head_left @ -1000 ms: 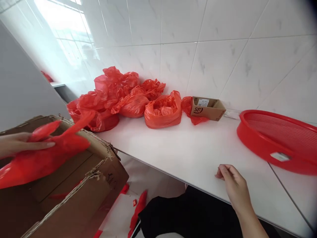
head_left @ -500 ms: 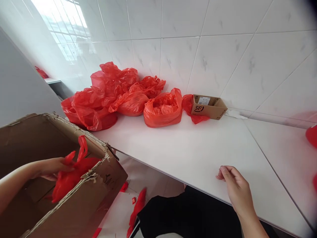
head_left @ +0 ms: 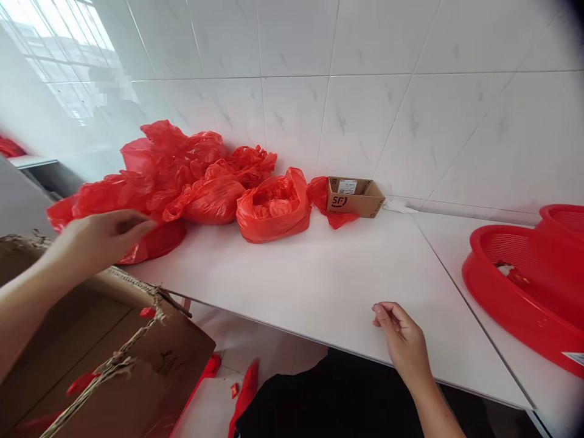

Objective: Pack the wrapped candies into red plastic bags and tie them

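My left hand [head_left: 98, 237] is raised above the torn rim of a big cardboard box [head_left: 104, 353]. Its fingers are loosely curled and hold nothing. It reaches toward the nearest of a heap of red plastic bags [head_left: 182, 182] at the back left of the white counter [head_left: 328, 286]. My right hand [head_left: 401, 344] rests on the counter's front edge with its fingers curled under and nothing in them. Scraps of red plastic show inside the box.
A small brown carton [head_left: 356, 196] marked SF stands by the tiled wall, with a red bag beside it. Two red plastic baskets [head_left: 524, 286] sit at the right. Red scraps lie on the floor under the counter edge.
My left hand let go of the red bag inside the cardboard box, came up out of it and now reaches toward the bag heap. The right hand has stayed put.
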`<state>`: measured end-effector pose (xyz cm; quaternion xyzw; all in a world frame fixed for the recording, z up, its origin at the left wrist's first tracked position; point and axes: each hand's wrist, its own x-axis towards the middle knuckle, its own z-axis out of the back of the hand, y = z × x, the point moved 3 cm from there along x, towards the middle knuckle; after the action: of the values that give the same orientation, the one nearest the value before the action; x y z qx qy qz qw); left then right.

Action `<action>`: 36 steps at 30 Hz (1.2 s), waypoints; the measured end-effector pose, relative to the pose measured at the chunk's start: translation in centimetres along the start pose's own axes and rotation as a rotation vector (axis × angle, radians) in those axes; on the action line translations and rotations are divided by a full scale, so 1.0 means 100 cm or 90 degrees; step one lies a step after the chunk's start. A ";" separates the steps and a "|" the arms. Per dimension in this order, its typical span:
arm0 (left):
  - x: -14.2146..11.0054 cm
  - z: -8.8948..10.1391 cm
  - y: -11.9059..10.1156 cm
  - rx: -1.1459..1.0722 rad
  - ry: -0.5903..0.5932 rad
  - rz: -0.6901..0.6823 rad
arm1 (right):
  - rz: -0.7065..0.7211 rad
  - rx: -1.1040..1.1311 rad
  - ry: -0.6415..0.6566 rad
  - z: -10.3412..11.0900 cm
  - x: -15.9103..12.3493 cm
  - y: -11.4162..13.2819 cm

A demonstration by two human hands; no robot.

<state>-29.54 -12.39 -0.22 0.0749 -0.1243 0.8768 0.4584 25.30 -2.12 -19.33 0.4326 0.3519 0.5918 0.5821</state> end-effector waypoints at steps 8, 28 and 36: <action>0.031 -0.036 -0.237 -0.102 -0.016 -0.325 | 0.034 0.005 -0.009 -0.002 -0.001 0.003; 0.080 -0.064 -0.286 -0.169 0.147 -0.406 | 0.042 0.016 0.053 -0.004 -0.004 0.011; 0.106 -0.082 -0.284 -0.149 0.136 -0.310 | 0.052 0.021 0.044 -0.005 -0.005 0.016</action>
<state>-12.39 13.85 -1.19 -0.0438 -0.1543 0.7234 0.6715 24.22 -2.69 -18.07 0.4352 0.3636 0.6239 0.5377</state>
